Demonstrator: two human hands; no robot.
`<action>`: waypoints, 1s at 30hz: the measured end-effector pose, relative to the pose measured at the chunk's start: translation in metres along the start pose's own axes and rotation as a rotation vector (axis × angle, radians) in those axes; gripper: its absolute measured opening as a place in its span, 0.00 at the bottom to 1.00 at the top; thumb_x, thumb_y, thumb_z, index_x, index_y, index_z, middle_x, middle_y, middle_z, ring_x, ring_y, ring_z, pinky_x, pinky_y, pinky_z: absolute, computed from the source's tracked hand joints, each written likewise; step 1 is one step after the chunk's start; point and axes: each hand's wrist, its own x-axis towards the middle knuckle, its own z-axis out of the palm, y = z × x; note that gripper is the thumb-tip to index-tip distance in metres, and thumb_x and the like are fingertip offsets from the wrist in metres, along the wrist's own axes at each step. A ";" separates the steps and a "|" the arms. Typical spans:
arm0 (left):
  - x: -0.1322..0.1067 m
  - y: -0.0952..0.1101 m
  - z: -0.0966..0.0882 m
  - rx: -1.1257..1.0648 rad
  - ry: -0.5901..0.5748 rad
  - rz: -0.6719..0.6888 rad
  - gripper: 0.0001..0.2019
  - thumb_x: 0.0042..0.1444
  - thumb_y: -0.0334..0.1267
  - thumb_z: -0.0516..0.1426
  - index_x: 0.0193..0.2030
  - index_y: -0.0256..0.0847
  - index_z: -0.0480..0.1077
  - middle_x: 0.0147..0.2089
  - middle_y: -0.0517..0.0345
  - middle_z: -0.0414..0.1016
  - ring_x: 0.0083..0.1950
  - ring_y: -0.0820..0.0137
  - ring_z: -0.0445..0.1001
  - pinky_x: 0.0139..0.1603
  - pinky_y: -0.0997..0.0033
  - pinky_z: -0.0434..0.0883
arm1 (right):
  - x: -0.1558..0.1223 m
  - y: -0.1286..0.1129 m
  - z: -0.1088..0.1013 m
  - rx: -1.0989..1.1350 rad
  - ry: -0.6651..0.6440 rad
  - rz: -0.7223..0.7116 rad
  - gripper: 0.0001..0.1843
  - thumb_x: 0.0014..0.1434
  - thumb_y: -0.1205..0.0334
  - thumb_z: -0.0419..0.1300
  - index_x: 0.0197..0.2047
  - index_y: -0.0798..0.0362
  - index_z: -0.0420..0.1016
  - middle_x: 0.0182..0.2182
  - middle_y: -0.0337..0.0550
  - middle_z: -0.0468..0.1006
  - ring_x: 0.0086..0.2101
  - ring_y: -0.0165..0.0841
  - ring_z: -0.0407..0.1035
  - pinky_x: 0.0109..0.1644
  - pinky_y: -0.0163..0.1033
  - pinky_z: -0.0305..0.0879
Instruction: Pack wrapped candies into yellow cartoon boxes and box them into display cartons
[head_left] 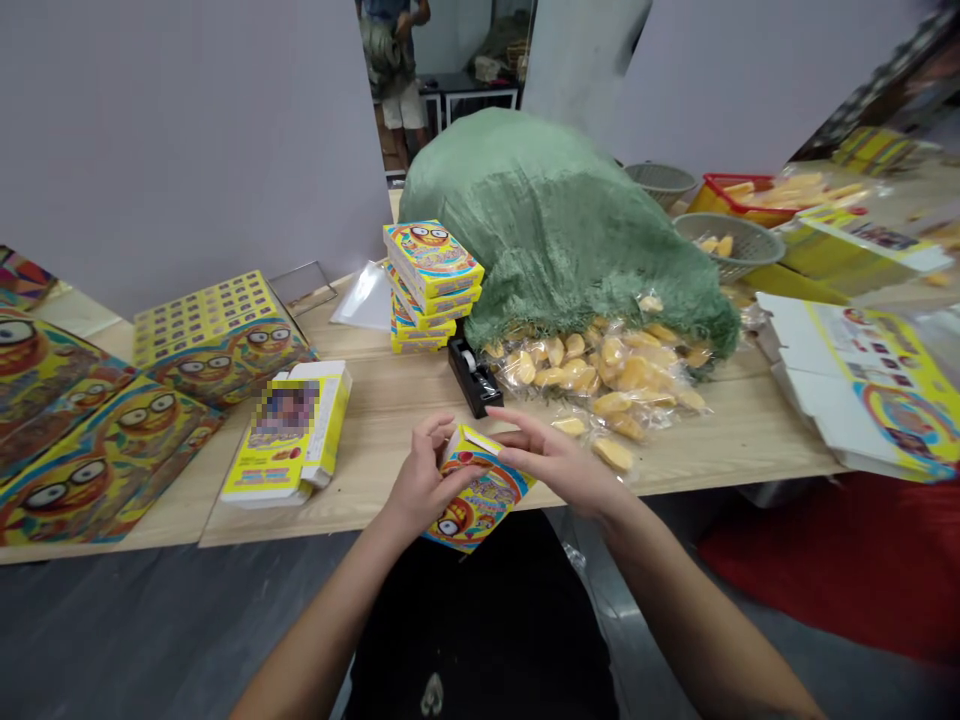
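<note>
Over my lap, at the table's front edge, I hold a small yellow printed carton (480,505), tilted, with its end flap facing up and away. My left hand (427,478) grips the carton's left side, thumb across its printed front. On the upper right side, my right hand (559,460) has its fingers and thumb at the flap end. Just beyond the hands stands a black tape dispenser (474,380). A stack of closed cartons (431,270) is behind it. To the left lie flattened-looking cartons (289,435) with an open end.
A green mesh sack (540,200) spills wrapped yellow pieces (615,370) onto the wooden table (390,430). Large printed display boxes (217,350) stand left. At right are a grey basket (731,240), a red-rimmed tray (739,190) and an unfolded carton (862,390). A person (397,60) stands behind.
</note>
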 end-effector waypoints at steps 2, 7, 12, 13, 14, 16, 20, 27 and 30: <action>-0.001 0.000 -0.001 -0.020 0.001 0.015 0.30 0.55 0.40 0.62 0.59 0.45 0.49 0.48 0.52 0.70 0.48 0.64 0.74 0.49 0.62 0.71 | 0.002 -0.002 0.002 -0.073 0.027 -0.020 0.22 0.56 0.53 0.62 0.54 0.46 0.74 0.49 0.44 0.79 0.49 0.40 0.74 0.54 0.49 0.70; -0.004 0.006 -0.004 -0.005 -0.012 0.072 0.28 0.61 0.40 0.57 0.63 0.46 0.47 0.49 0.52 0.70 0.46 0.66 0.73 0.48 0.63 0.70 | 0.002 -0.001 0.003 -0.254 0.154 -0.125 0.15 0.59 0.55 0.59 0.48 0.44 0.79 0.48 0.41 0.80 0.48 0.41 0.75 0.55 0.50 0.70; -0.003 0.014 -0.007 0.069 -0.077 0.024 0.28 0.64 0.41 0.52 0.69 0.48 0.46 0.49 0.51 0.69 0.45 0.67 0.72 0.48 0.63 0.70 | -0.005 0.002 0.000 -0.309 0.109 -0.206 0.15 0.60 0.56 0.59 0.50 0.41 0.78 0.48 0.37 0.80 0.46 0.39 0.76 0.51 0.47 0.72; -0.002 0.016 -0.007 0.078 -0.096 0.011 0.29 0.64 0.41 0.52 0.69 0.48 0.46 0.50 0.50 0.69 0.46 0.66 0.72 0.49 0.62 0.70 | -0.007 0.003 -0.001 -0.295 0.101 -0.183 0.15 0.60 0.55 0.58 0.50 0.41 0.78 0.47 0.38 0.80 0.45 0.39 0.76 0.51 0.47 0.73; -0.001 0.017 -0.007 0.090 -0.111 0.002 0.29 0.64 0.41 0.52 0.69 0.48 0.46 0.51 0.50 0.70 0.47 0.65 0.73 0.50 0.61 0.70 | -0.008 0.004 -0.002 -0.279 0.098 -0.154 0.15 0.60 0.54 0.58 0.50 0.42 0.78 0.47 0.39 0.80 0.45 0.39 0.76 0.50 0.46 0.73; 0.000 0.018 -0.007 0.136 -0.123 -0.003 0.29 0.64 0.41 0.53 0.69 0.48 0.48 0.53 0.48 0.70 0.49 0.63 0.73 0.52 0.60 0.70 | -0.009 0.006 -0.004 -0.248 0.098 -0.103 0.16 0.61 0.54 0.58 0.50 0.44 0.78 0.47 0.40 0.80 0.44 0.39 0.77 0.49 0.46 0.74; 0.001 0.018 -0.006 0.238 -0.114 -0.004 0.27 0.63 0.41 0.53 0.68 0.48 0.52 0.59 0.48 0.68 0.57 0.60 0.69 0.58 0.58 0.67 | -0.008 0.014 -0.001 -0.305 0.152 -0.133 0.15 0.60 0.54 0.59 0.49 0.43 0.78 0.47 0.40 0.80 0.45 0.41 0.76 0.49 0.47 0.74; 0.004 0.028 -0.003 0.291 -0.139 0.102 0.19 0.66 0.38 0.49 0.63 0.49 0.59 0.56 0.51 0.69 0.57 0.64 0.67 0.58 0.61 0.66 | -0.009 0.021 0.006 -0.551 0.237 -0.317 0.16 0.62 0.60 0.56 0.53 0.42 0.76 0.48 0.39 0.79 0.46 0.40 0.76 0.51 0.48 0.73; 0.004 0.030 -0.004 0.259 -0.172 0.111 0.14 0.66 0.38 0.48 0.57 0.46 0.64 0.50 0.52 0.71 0.53 0.64 0.69 0.54 0.61 0.67 | -0.012 0.018 0.006 -0.581 0.194 -0.335 0.17 0.63 0.62 0.55 0.53 0.40 0.75 0.49 0.38 0.79 0.47 0.39 0.75 0.52 0.49 0.73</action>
